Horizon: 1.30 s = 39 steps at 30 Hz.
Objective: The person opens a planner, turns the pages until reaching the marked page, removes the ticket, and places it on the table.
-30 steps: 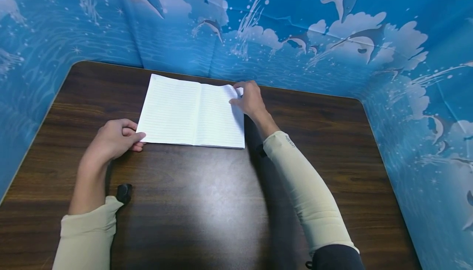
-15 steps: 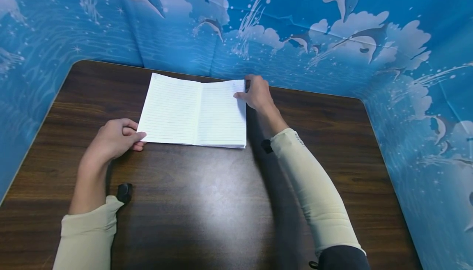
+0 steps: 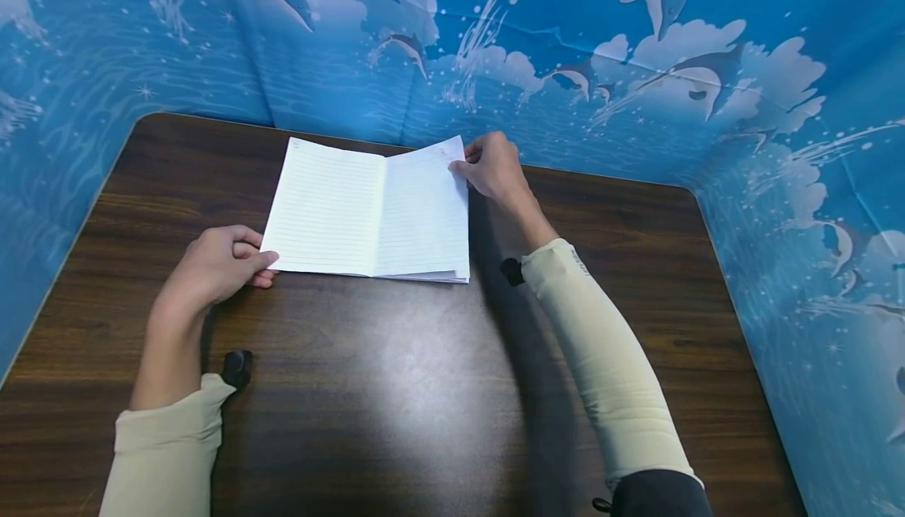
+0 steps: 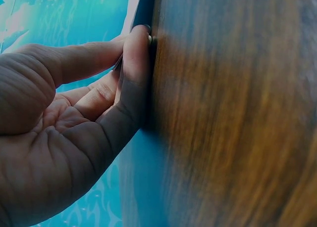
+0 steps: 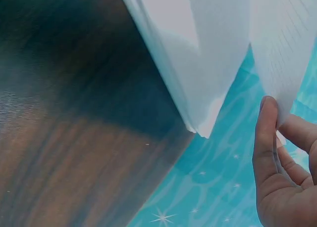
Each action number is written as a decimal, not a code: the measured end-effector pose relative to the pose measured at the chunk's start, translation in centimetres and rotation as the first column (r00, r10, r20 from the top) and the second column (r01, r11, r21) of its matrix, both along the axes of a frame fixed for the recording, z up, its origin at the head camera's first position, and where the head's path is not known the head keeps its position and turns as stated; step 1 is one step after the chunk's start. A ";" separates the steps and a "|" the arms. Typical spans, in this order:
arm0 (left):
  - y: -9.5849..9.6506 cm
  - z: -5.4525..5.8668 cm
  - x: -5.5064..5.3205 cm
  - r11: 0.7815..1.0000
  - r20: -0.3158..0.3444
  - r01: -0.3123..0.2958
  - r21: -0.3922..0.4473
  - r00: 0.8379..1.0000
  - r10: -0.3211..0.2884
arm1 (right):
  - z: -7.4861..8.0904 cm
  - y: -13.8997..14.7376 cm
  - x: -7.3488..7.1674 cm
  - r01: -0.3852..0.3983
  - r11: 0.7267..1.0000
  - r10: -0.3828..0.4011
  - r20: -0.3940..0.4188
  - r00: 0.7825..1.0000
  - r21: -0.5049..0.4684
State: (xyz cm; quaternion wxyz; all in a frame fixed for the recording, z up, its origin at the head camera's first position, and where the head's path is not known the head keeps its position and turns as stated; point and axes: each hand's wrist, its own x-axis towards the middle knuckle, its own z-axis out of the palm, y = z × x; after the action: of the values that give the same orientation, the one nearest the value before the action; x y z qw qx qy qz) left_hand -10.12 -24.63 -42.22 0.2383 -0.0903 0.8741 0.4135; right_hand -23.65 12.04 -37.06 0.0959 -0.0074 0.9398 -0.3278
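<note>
An open notebook (image 3: 321, 210) with lined white pages lies near the table's far edge. My left hand (image 3: 212, 265) grips its near left corner, thumb on top and fingers underneath. In the left wrist view, the thumb and fingers of that hand (image 4: 74, 113) pinch the notebook's thin edge just over the wood. At the far right corner, my right hand (image 3: 497, 167) pinches a raised page (image 3: 427, 195) between thumb and fingers. The right wrist view shows this page (image 5: 280, 54) standing apart from the remaining pages (image 5: 198, 64), its corner held by the right hand (image 5: 287, 172).
The dark wood-grain table (image 3: 382, 423) has a rounded far edge against a blue dolphin-print curtain (image 3: 339, 45). A small black device (image 3: 237, 368) sits at the left wrist, another (image 3: 512, 271) at the right wrist. Pale sleeves cover both forearms.
My right hand has moved a little right and away, then higher, lifting the right page's far corner from a curl into an upright slant. The left hand has stayed at its corner.
</note>
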 end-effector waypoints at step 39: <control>0.1 -0.3 -0.1 1.000 -0.008 -0.020 0.014 1.000 0.020 | 4.1 -5.1 0.3 -0.028 0.994 0.033 0.049 0.998 -0.110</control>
State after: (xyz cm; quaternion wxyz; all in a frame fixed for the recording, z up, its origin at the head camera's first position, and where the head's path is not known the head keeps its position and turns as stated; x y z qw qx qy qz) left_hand -10.19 -24.53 -42.56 0.2310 -0.0957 0.8713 0.4222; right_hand -23.38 6.98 -32.97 0.1240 -0.0187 0.9175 -0.3775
